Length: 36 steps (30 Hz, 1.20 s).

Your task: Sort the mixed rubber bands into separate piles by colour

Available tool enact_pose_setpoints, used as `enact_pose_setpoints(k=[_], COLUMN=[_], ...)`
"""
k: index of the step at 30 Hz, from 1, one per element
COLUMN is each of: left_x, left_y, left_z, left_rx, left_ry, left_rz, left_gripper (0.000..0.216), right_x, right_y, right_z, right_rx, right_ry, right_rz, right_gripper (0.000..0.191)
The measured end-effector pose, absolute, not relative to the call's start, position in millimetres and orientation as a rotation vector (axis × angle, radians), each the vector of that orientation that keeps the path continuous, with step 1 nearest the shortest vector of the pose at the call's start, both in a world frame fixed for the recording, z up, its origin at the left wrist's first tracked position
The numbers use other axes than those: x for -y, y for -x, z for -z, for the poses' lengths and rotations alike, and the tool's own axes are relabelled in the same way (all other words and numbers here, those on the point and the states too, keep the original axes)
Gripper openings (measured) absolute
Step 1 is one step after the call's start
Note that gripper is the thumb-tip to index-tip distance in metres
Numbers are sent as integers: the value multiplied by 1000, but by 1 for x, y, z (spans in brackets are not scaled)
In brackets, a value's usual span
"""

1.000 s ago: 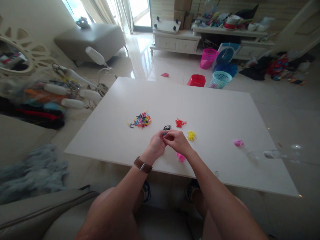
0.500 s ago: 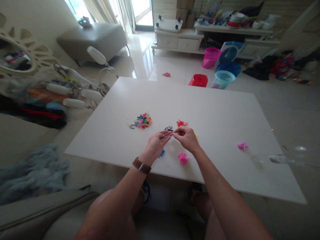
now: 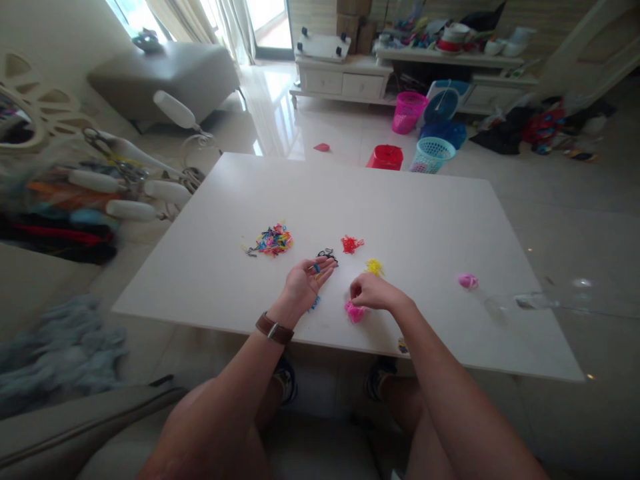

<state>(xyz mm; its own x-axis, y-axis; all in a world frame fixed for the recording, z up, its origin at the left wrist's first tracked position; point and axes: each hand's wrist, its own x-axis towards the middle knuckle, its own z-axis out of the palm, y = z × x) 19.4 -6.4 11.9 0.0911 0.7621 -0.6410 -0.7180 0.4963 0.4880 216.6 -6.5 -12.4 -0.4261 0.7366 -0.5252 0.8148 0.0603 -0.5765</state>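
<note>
My left hand (image 3: 303, 283) is palm up with its fingers stretched out. Small blue and yellow pieces (image 3: 317, 269), like thin loops, lie on its fingers and palm. My right hand (image 3: 373, 292) has its fingertips pinched together just above a pink pile (image 3: 355, 312); whether they grip a piece is hidden. Close around the hands are a black pile (image 3: 327, 254), a red pile (image 3: 352, 245), a yellow pile (image 3: 374, 267) and a blue pile (image 3: 314, 303) partly covered by my left hand. A larger mixed-colour pile (image 3: 274, 240) lies to the left.
All piles lie on a white table (image 3: 415, 213). A pink bundle (image 3: 468, 281) and a clear, bottle-like object (image 3: 537, 301) are at its right. A small dark item (image 3: 403, 345) sits at the front edge. Beyond stand a red stool (image 3: 385, 157) and a light-blue basket (image 3: 433, 155).
My right hand has left the left fingertips, moving down and right to the pink pile. The left hand stays palm up with the blue and yellow pieces. The view has shifted slightly.
</note>
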Motion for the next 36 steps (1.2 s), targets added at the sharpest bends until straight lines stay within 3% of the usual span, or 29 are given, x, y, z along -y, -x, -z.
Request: enact_pose_setpoints(k=[12,19,23,33,36], left_x=[1,2,5,5,4], left_y=[-17,-17,-18,-14,-13], left_z=[-10,-11,-9,-4,-6], left_rx=[-1006,-991,-999,-1044,-1026], left_ry=[-44,-68,-128,-176,-167], left_rz=[-1085,-1071,-1081,-1099,-1120], left_gripper=[22,21,25,27,29], right_x=[-1,-5,-4,-7,-12], right_y=[-217,-190,-170,-156,-164], right_z=[16,-4,-10,-2,-6], right_rx=[-2184,-2769,-2998,-2987,-2976], right_ry=[-1559,-1853,-1878,-1766,-1908], right_rz=[1335,1209,1332,1479,1458], right_gripper=[15,8,5,7,6])
